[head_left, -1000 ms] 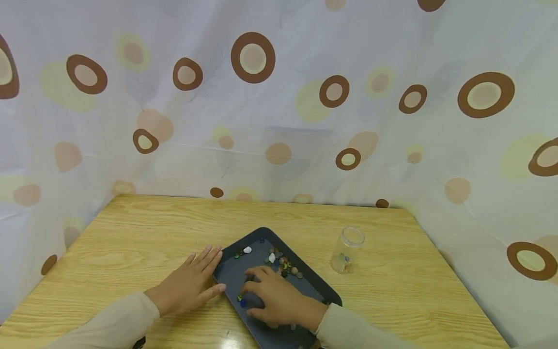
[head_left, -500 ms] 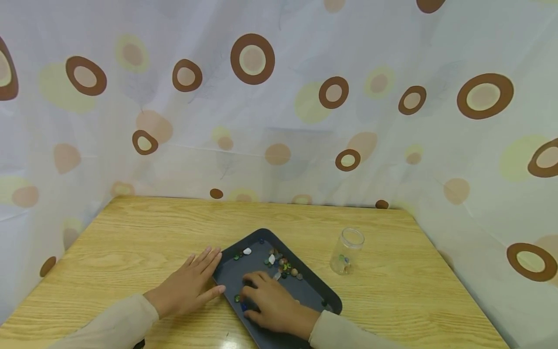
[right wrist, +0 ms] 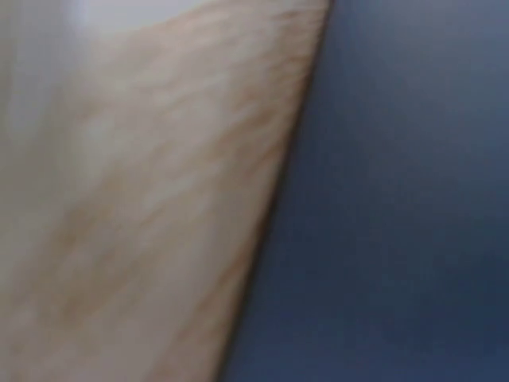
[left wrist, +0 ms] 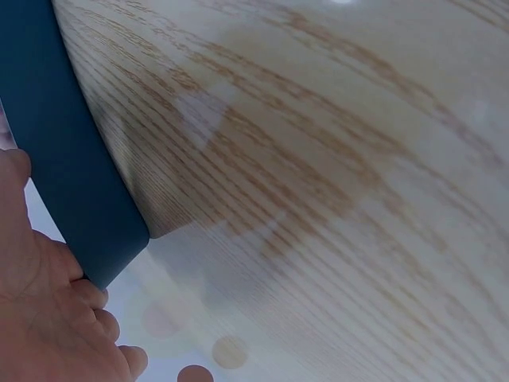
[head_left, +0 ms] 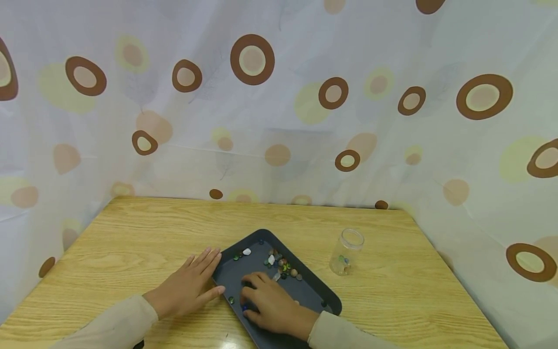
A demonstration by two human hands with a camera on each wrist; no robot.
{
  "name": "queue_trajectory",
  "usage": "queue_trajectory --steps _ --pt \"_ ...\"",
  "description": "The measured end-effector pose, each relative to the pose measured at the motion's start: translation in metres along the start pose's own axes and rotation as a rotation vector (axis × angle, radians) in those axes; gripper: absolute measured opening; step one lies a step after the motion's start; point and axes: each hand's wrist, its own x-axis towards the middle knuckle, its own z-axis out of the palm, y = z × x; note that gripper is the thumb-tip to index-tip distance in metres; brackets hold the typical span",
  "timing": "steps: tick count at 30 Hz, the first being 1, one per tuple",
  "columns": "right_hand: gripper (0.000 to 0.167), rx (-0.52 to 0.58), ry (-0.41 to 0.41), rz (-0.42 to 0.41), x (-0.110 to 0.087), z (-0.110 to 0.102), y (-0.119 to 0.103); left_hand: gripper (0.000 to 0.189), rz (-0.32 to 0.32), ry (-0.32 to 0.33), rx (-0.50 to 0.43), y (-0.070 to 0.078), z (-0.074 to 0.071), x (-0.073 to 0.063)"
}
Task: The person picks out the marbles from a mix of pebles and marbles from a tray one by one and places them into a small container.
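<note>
My left hand [head_left: 185, 286] rests with straight fingers and spread thumb at the left corner of a dark tray [head_left: 305, 281]. In the left wrist view, fingers [left wrist: 87, 296] touch the tray's outer wall. My right hand [head_left: 272, 303] is low inside the tray with bent fingers. A small blue stone [head_left: 244, 308] shows between its thumb and forefinger; whether they pinch it is hidden. Close by, a green marble [head_left: 231, 300] lies at the tray's left wall. Several coloured stones and marbles [head_left: 283, 264] lie along the far right side. The right wrist view shows blurred tray surface.
A clear jar [head_left: 346, 252] with a few small coloured pieces at its bottom stands right of the tray on the wooden table [head_left: 405, 291]. A white stone [head_left: 247, 251] and green pieces lie in the tray's far left corner. A patterned cloth [head_left: 279, 97] hangs behind.
My right hand has shifted slightly left and down within the tray. The green marble has moved left toward the tray's wall, apart from the blue stone. My left hand stays put.
</note>
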Motion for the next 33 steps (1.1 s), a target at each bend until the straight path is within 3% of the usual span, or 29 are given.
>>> queue_trajectory --steps 9,13,23,28,33 --pt "0.01 0.059 -0.005 0.061 -0.001 -0.01 0.002 0.08 -0.003 -0.007 -0.008 0.0 0.0 -0.001" --pt "0.01 0.069 0.036 0.07 -0.004 -0.019 0.01 0.08 0.001 -0.007 -0.008 -0.001 0.001 0.0" --pt "0.015 0.134 0.271 0.134 -0.023 -0.06 0.04 0.08 0.009 0.001 -0.005 0.001 0.0 0.0" --pt "0.016 0.093 0.411 0.191 -0.037 -0.084 0.06 0.082 -0.003 -0.004 0.004 0.001 -0.003 -0.001" --pt "0.014 0.055 0.499 0.257 -0.057 -0.105 0.085 0.081 -0.005 0.003 0.021 -0.002 -0.002 -0.001"
